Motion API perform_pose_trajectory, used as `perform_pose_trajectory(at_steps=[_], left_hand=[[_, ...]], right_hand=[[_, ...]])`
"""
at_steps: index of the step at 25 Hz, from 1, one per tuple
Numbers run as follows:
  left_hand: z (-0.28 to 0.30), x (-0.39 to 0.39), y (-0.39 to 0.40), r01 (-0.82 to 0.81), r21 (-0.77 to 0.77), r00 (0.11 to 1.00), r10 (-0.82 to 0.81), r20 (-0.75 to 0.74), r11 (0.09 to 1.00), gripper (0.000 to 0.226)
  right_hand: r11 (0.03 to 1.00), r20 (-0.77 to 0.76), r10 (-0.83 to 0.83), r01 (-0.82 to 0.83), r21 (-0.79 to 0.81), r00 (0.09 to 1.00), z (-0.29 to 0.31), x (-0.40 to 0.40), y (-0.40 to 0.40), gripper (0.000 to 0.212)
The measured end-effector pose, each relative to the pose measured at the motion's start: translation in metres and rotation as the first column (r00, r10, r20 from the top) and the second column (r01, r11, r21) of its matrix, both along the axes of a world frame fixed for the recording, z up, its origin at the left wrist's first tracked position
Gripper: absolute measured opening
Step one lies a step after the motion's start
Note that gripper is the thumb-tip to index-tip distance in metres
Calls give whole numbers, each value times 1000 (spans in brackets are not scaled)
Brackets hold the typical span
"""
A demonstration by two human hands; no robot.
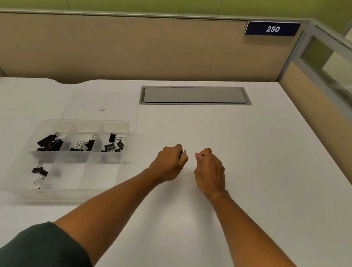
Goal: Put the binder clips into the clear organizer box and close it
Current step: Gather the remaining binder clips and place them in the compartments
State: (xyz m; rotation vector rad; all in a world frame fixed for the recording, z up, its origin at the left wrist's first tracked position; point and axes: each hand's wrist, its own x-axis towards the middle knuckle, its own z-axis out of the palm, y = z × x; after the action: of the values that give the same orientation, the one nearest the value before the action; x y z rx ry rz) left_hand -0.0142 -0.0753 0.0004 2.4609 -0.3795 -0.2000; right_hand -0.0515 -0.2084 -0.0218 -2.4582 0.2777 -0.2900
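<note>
Head view: right of the box point(20, 186), lid open, the left hand point(168, 163) pinches a clip point(182, 153) — the right hand point(209, 174) is curled, maybe pinching one. Carry both over and drop them in gently — then shut it.

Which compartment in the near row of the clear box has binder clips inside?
The near-left compartment of the clear organizer box: black binder clips lie in it. The near-middle compartment beside it shows none, and the near-right one looks empty too.

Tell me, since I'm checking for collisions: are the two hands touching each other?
Apart. The head view shows bare white desk between left hand and right hand.
</note>
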Motion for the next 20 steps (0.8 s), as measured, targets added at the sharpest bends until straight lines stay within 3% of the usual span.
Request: perform_pose_trajectory(at_steps=[5, 10, 20], left_hand=[[8, -13, 50, -34, -1, 997, 34, 76, 999, 22], [16, -13, 97, -35, 13, 991, 33, 128, 999, 20], [25, -8, 233, -16, 84, 984, 0, 177, 996, 12]], right_hand=[[988, 12, 139, -140, 61, 990, 12, 1, 49, 19], [969, 25, 247, -247, -5, 969, 24, 4, 94, 20], [960, 27, 267, -263, -92, 963, 31, 10, 207, 29]])
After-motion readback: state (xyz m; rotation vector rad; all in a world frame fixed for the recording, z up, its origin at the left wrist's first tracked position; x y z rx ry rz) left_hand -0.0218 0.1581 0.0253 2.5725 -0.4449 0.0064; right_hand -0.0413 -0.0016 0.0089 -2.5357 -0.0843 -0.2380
